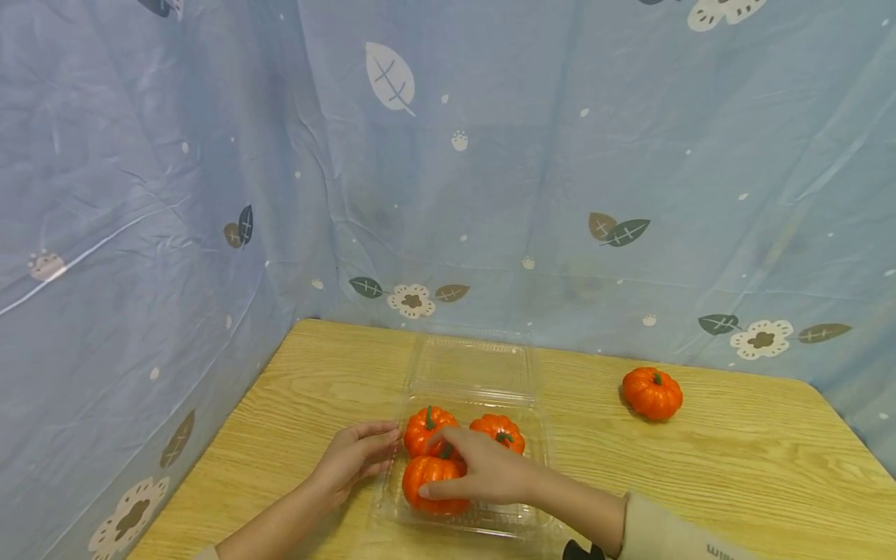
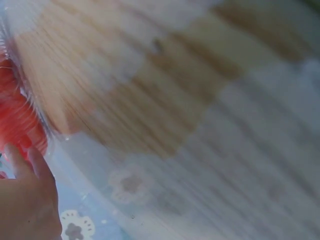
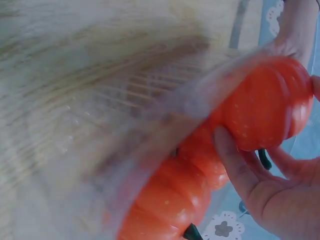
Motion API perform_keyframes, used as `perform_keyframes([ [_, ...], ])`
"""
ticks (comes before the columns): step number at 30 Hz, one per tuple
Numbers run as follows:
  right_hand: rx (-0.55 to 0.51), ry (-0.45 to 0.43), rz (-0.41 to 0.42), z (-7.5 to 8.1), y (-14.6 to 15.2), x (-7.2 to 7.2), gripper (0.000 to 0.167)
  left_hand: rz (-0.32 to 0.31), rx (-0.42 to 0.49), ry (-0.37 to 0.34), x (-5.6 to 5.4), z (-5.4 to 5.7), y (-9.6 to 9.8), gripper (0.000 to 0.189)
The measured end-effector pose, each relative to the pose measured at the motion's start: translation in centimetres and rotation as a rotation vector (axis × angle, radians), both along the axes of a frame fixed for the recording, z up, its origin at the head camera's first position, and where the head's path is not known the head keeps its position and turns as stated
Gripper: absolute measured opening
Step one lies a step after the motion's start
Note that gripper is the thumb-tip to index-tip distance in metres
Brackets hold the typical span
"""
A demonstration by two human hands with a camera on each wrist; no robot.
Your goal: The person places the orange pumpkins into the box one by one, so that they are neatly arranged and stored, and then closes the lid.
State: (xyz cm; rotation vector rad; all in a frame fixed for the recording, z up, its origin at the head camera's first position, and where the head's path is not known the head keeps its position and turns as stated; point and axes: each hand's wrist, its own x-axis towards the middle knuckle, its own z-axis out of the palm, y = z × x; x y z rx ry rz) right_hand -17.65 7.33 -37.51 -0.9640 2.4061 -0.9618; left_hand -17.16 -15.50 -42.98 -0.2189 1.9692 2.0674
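Note:
A clear hinged plastic box [image 1: 535, 435] lies with its lid [image 1: 476, 369] folded back. Inside it are three small orange pumpkins: a back-left pumpkin [image 1: 420, 430], a right pumpkin [image 1: 507, 429] and a front pumpkin [image 1: 420, 474]. My right hand [image 1: 493, 470] grips the front pumpkin, thumb at its near side and fingers over the far side; the right wrist view shows this pumpkin [image 3: 265, 102] between thumb and fingers. At the box's left wall rests my left hand [image 1: 353, 460], its fingers fairly straight. In the left wrist view, the left hand's fingertips [image 2: 35, 155] are beside the box wall.
Another orange pumpkin [image 1: 652, 393] sits at the back right of the wooden table [image 1: 630, 467]. Blue patterned cloth [image 1: 490, 194] hangs behind the table and along its left side.

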Motion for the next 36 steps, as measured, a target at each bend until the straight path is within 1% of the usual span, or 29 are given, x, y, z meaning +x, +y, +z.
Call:
perform_keyframes([
  [5, -0.013, 0.019, -0.047, -0.3, 0.0, 0.4, 0.051, 0.000, -0.007, 0.002, 0.0, 0.0, 0.0, 0.049],
  [11, -0.048, 0.042, -0.052, -0.7, 0.0, 0.7, 0.044, -0.003, 0.002, 0.007, 0.0, 0.1, 0.0, 0.049],
  [14, -0.049, 0.054, -0.054, -0.8, 0.0, 0.9, 0.041, -0.005, 0.011, 0.015, 0.0, 0.2, 0.0, 0.048],
  [19, -0.056, 0.074, -0.077, -0.7, 0.2, 1.3, 0.046, -0.006, 0.024, 0.014, 0.0, 0.2, 0.1, 0.047],
  [26, -0.067, 0.166, -0.095, -0.5, 0.5, 1.8, 0.035, 0.004, 0.029, 0.010, -0.1, 0.2, 0.1, 0.046],
  [32, -0.072, 0.149, -0.104, -0.7, 0.4, 2.0, 0.035, 0.017, 0.019, 0.005, -0.1, 0.0, 0.2, 0.045],
  [36, -0.073, 0.162, -0.111, -0.8, 0.2, 2.0, 0.036, 0.024, 0.015, 0.008, -0.1, -0.1, 0.3, 0.045],
])
